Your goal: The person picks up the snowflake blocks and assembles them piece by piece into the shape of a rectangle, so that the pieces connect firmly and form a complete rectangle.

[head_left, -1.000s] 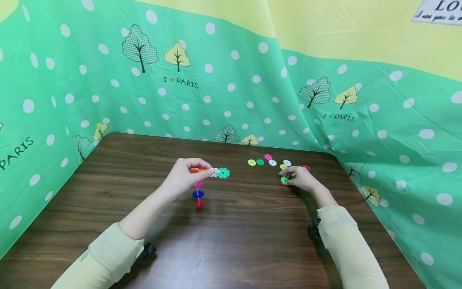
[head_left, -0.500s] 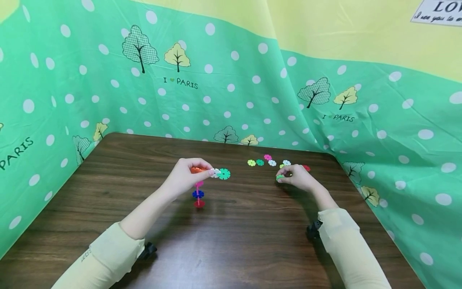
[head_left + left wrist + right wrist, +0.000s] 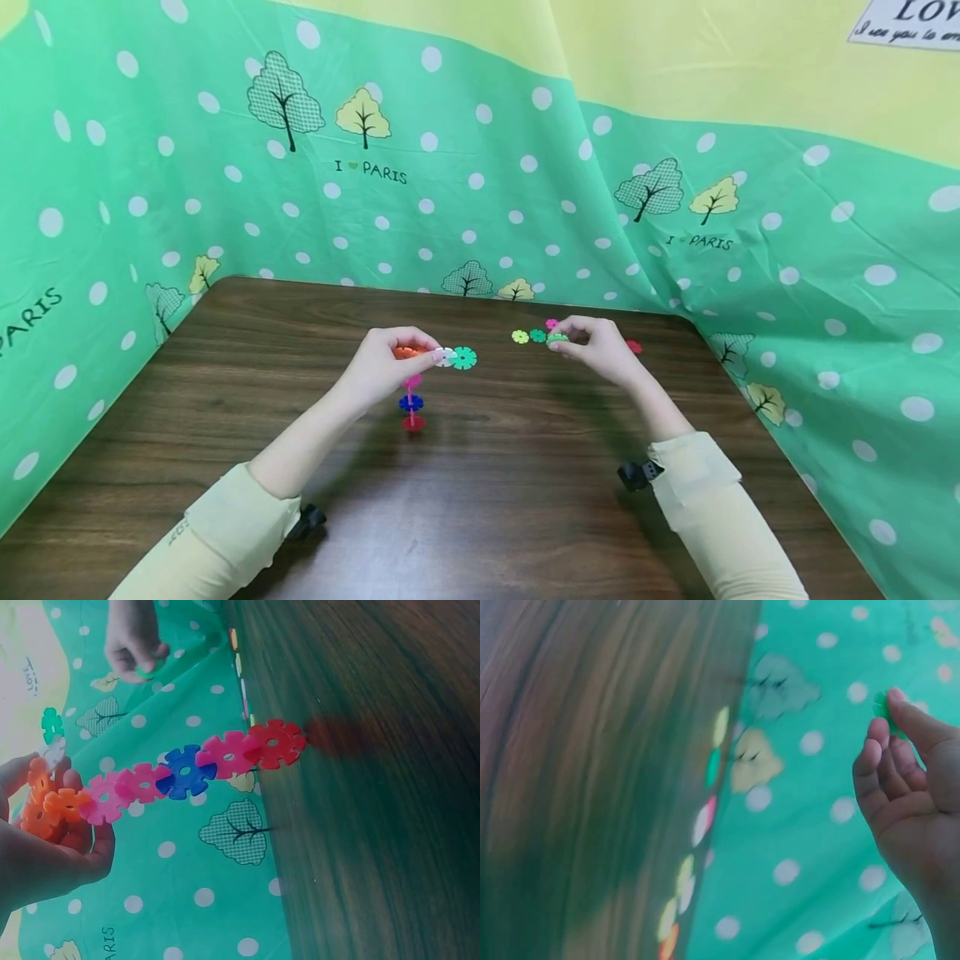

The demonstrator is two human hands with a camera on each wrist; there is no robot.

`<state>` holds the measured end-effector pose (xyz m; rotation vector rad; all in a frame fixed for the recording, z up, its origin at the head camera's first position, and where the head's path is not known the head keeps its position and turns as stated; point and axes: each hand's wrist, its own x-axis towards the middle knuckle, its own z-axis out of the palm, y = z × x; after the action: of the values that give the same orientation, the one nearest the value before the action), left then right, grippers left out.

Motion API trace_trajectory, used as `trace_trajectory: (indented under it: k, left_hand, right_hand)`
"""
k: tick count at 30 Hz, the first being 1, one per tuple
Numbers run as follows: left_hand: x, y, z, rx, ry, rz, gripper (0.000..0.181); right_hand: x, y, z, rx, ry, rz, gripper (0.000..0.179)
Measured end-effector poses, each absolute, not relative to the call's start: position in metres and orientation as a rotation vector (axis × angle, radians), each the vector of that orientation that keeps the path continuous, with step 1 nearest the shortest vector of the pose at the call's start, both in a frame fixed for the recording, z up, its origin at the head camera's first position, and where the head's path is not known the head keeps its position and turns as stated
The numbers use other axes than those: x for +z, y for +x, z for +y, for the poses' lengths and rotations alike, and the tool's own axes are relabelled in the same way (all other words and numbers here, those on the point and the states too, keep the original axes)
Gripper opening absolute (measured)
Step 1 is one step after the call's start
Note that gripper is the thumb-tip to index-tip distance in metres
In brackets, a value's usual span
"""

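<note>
My left hand (image 3: pixel 386 362) pinches a joined chain of flower-shaped notched plastic discs, held above the table. At its upper end, a green disc (image 3: pixel 465 358) and a white disc (image 3: pixel 446 357) stick out to the right of the fingertips. Orange discs (image 3: pixel 41 817) sit in the hand. Pink discs (image 3: pixel 144 782), a blue disc (image 3: pixel 186 772) and a red disc (image 3: pixel 275 744) hang below in a line. My right hand (image 3: pixel 603 350) pinches a single green disc (image 3: pixel 557 338) between thumb and finger, raised off the table, apart from the chain.
Loose discs lie toward the back right of the brown table (image 3: pixel 480 508), among them a yellow-green disc (image 3: pixel 521 337), a darker green disc (image 3: pixel 537 336), a pink disc (image 3: pixel 552 323) and a red disc (image 3: pixel 634 347). A green dotted curtain (image 3: pixel 420 208) stands behind the table.
My right hand has picked up the green disc, lifted it and carried it leftward, now covering some loose discs in the head view. The left hand and its chain stay nearly still.
</note>
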<state>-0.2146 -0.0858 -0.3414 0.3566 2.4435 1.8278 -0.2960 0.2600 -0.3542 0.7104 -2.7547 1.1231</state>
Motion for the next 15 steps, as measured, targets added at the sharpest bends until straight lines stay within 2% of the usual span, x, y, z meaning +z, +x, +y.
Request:
trace_trajectory:
  k: [15]
  left_hand:
    - [-0.341, -0.215, -0.083, 1.867, 0.341, 2.41, 0.014]
  right_hand:
    - [-0.328, -0.255, 0.199, 1.174, 0.811, -2.529, 0.012]
